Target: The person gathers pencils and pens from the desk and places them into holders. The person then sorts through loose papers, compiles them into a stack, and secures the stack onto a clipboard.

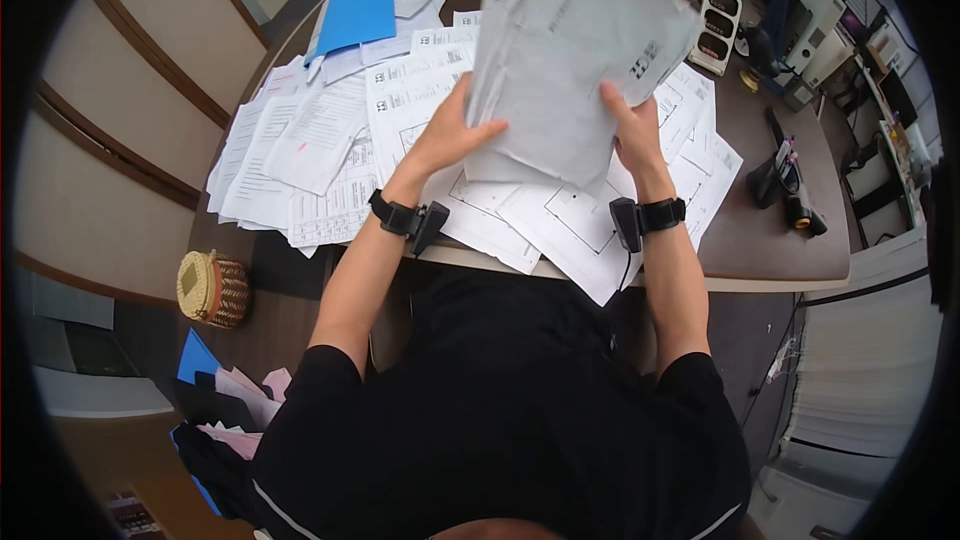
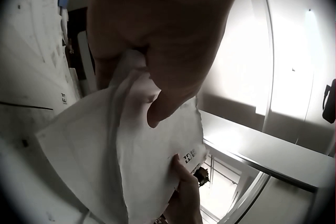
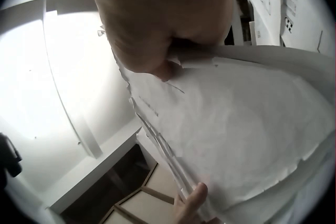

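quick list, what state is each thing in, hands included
left hand, gripping left side of paper stack
right hand, gripping its right side
paper stack, held up, creased
desk papers, spread out, overlapping
blue folder, lying on papers
woven basket, upright
pen holder, holding pens

pen holder (image 1: 772, 183) on desk (image 1: 765, 250), woven basket (image 1: 214, 290) nearby

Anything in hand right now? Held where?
A stack of papers: the left hand grips its left edge, the right hand its right edge, both thumbs on the near face.
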Demonstrator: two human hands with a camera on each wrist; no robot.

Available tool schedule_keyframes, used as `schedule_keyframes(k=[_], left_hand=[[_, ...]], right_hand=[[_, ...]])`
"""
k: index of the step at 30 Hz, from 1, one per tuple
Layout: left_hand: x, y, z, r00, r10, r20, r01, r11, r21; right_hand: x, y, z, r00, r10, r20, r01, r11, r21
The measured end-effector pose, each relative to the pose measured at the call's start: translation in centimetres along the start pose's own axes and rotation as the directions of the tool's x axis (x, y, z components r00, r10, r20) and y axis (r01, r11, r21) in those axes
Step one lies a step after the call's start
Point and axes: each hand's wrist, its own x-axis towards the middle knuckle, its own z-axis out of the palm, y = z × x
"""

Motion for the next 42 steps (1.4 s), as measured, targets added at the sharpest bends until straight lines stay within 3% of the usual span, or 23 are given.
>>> schedule_keyframes(k=[4, 5, 6, 8, 10, 12, 16, 18, 20, 22, 23, 24, 26, 29, 31, 33, 34, 35, 36, 37, 38, 39, 42], left_hand=[[0.6, 0.5, -1.1, 0.985, 0.088, -0.146, -0.101, 0.992, -0.082], [0.5, 0.7, -1.3, 0.981, 0.003, -0.192, -0.051, 0.969, -0.242], [0.7, 0.7, -1.6, 0.97, -0.086, -0.226, -0.011, 0.918, -0.397], [0.1, -0.9, -1.2, 0.965, -0.134, -0.227, 0.036, 0.92, -0.391], [-0.8, -1.2, -0.6, 0.962, -0.178, -0.206, 0.112, 0.949, -0.294], [-1.4, -1.4, -0.1, 0.971, -0.15, -0.185, 0.091, 0.952, -0.294], [-1.8, -1.8, 1.4, 0.972, -0.104, -0.21, 0.046, 0.964, -0.263], [-1.4, -1.2, 1.3, 0.967, -0.107, -0.23, 0.045, 0.965, -0.259], [-1.5, -1.1, 1.1, 0.961, -0.122, -0.248, 0.058, 0.966, -0.252], [-1.5, -1.3, 0.7, 0.962, -0.153, -0.228, 0.074, 0.945, -0.32], [-1.6, -1.6, 0.7, 0.961, -0.151, -0.233, 0.071, 0.945, -0.319], [-1.7, -2.1, 0.8, 0.963, -0.187, -0.194, 0.107, 0.927, -0.359], [-1.8, -3.1, 1.0, 0.965, -0.22, -0.141, 0.149, 0.907, -0.394], [-1.9, -3.7, 1.0, 0.981, -0.117, -0.155, 0.072, 0.96, -0.272], [-1.8, -3.5, 0.9, 0.957, -0.225, -0.184, 0.186, 0.96, -0.208], [-1.4, -3.3, 0.2, 0.928, -0.285, -0.239, 0.226, 0.942, -0.247], [-1.1, -2.8, -0.2, 0.893, -0.341, -0.294, 0.259, 0.923, -0.286], [-1.2, -2.2, -0.4, 0.863, -0.359, -0.355, 0.207, 0.893, -0.399], [-0.9, -3.0, -0.8, 0.862, -0.357, -0.359, 0.204, 0.894, -0.398], [-0.6, -4.2, -1.5, 0.843, -0.374, -0.387, 0.159, 0.86, -0.485], [-0.7, -5.4, -2.2, 0.822, -0.395, -0.41, 0.11, 0.817, -0.566], [-1.0, -5.2, -2.9, 0.805, -0.482, -0.345, 0.167, 0.743, -0.648], [-2.0, -8.0, -4.4, 0.818, -0.5, -0.286, 0.125, 0.639, -0.759]], right_hand=[[0.6, -4.2, 2.7, 0.983, -0.157, 0.1, 0.178, 0.946, -0.269], [0.4, -4.2, 3.7, 0.917, -0.381, 0.113, 0.397, 0.865, -0.305], [0.0, -4.3, 4.8, 0.914, -0.389, 0.118, 0.406, 0.861, -0.306], [-1.7, -4.4, 6.6, 0.877, -0.472, 0.091, 0.479, 0.841, -0.252], [-2.5, -1.7, 5.8, 0.887, -0.461, 0.035, 0.46, 0.872, -0.164], [-2.8, -0.8, 4.2, 0.966, -0.172, 0.193, 0.252, 0.792, -0.556], [-3.4, -0.6, 4.4, 0.918, -0.29, 0.272, 0.397, 0.706, -0.586], [-3.4, -2.7, 5.4, 0.93, -0.273, 0.246, 0.361, 0.8, -0.48], [-3.5, -3.4, 5.8, 0.948, -0.234, 0.213, 0.312, 0.806, -0.503], [-3.4, -3.5, 5.9, 0.995, -0.042, 0.093, 0.08, 0.889, -0.451], [-3.5, -2.4, 5.7, 0.997, -0.013, 0.076, 0.038, 0.942, -0.332], [-3.4, -1.7, 5.8, 0.997, -0.02, 0.08, 0.046, 0.942, -0.332], [-3.6, -0.3, 5.8, 0.995, 0.093, -0.02, -0.094, 0.947, -0.306], [-3.4, 0.9, 5.4, 0.992, 0.124, 0.023, -0.107, 0.924, -0.367], [-3.1, 0.1, 5.6, 0.991, 0.126, 0.042, -0.096, 0.898, -0.429], [-3.4, -1.1, 5.6, 0.97, 0.103, 0.222, 0.013, 0.883, -0.469], [-3.5, -1.1, 5.3, 0.97, 0.106, 0.22, 0.01, 0.882, -0.47], [-3.5, -1.2, 4.8, 0.96, 0.082, 0.266, 0.015, 0.939, -0.345], [-3.2, -1.3, 4.2, 0.949, 0.05, 0.312, 0.018, 0.977, -0.212], [-3.1, -1.7, 3.0, 0.96, 0.016, 0.28, 0.066, 0.958, -0.28], [-2.9, -1.9, 1.9, 0.97, -0.016, 0.242, 0.069, 0.975, -0.211], [-2.4, -2.0, 0.2, 0.99, 0.026, 0.137, 0.014, 0.959, -0.284], [-1.2, -2.3, -6.4, 0.984, 0.086, -0.157, -0.162, 0.802, -0.575]])
